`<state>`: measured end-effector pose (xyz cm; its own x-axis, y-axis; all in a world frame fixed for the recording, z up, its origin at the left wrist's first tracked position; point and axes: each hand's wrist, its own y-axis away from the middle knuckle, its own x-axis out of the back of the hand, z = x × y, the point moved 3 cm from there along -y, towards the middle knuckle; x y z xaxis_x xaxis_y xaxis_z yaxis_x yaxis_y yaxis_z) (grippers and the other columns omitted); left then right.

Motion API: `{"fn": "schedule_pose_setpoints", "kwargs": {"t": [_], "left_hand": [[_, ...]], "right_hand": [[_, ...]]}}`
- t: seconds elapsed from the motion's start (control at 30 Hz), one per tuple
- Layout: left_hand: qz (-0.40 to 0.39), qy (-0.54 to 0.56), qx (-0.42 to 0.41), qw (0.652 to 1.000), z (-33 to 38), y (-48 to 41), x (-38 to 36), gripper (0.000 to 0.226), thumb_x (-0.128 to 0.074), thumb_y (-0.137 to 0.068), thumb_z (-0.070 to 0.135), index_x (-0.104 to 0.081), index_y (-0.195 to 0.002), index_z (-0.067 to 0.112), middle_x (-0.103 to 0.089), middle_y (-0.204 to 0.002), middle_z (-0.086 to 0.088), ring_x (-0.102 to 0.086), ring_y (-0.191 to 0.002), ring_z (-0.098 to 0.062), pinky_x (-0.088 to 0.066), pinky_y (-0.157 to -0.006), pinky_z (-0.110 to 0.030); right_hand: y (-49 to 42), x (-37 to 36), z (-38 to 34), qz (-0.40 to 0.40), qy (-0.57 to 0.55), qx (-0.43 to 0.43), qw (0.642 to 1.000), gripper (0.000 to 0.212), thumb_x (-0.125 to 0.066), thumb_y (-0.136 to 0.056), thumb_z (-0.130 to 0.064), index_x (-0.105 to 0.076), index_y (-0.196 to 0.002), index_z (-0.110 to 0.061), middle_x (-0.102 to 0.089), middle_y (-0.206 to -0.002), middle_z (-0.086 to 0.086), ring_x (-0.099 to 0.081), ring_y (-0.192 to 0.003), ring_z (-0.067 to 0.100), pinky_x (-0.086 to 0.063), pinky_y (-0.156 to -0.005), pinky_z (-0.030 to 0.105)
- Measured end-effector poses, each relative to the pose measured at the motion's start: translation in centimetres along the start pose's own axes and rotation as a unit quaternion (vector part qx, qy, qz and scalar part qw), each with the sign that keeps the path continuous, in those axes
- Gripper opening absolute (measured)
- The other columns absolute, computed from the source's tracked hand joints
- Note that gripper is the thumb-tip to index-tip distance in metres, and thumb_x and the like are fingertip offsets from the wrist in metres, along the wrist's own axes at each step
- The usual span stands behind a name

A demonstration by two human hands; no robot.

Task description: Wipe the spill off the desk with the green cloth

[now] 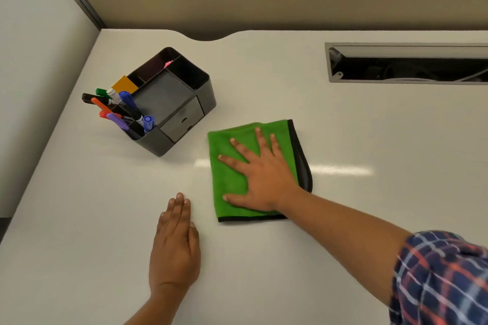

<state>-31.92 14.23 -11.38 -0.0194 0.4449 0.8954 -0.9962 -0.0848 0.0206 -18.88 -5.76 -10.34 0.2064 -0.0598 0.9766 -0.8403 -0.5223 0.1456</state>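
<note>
Fluffy green cloth (232,182) on smooth, glossy desk (343,140); matt dark plastic organizer (169,103).

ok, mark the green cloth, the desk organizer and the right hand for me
green cloth (229,185): head view, bare green area left of the palm.
desk organizer (163,95): head view, flat grey tray in its middle.
right hand (264,174): head view, back of the hand, flat on the cloth.

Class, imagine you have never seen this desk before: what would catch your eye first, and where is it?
The bright green cloth stands out most, lying folded at the middle of the pale desk with the right hand spread flat on top. The left hand rests flat on the bare desk nearer the viewer. Behind and to the left sits a black organizer with coloured markers.
</note>
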Motion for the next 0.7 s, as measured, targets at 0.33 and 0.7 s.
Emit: {"fn": "schedule_pose_setpoints", "kwargs": {"t": [0.33, 0.7], "left_hand": [[-0.006, -0.006, 0.009, 1.0, -0.2, 0.0, -0.3, 0.055, -0.025, -0.096, 0.024, -0.033, -0.147, 0.006, -0.024, -0.157, 0.001, -0.011, -0.145, -0.005, -0.009, -0.12, -0.033], [-0.008, -0.016, 0.017, 1.0, 0.2, 0.0, -0.2, 0.054, -0.027, -0.095, 0.02, -0.033, -0.147, 0.004, -0.023, -0.157, -0.002, -0.006, -0.143, 0.0, -0.016, -0.119, -0.044]], "right_hand": [[9.7, 2.2, 24.7, 0.013, 0.03, -0.312, 0.949, 0.106, -0.01, -0.069, -0.104, -0.002, -0.159, -0.049, -0.008, -0.173, 0.003, 0.004, -0.152, 0.054, -0.005, -0.12, 0.072], [30.4, -2.3, 16.7, -0.085, 0.019, -0.333, 0.939, 0.102, -0.024, -0.072, -0.098, -0.013, -0.16, -0.047, -0.014, -0.171, 0.004, -0.003, -0.152, 0.054, -0.017, -0.103, 0.089]]}}
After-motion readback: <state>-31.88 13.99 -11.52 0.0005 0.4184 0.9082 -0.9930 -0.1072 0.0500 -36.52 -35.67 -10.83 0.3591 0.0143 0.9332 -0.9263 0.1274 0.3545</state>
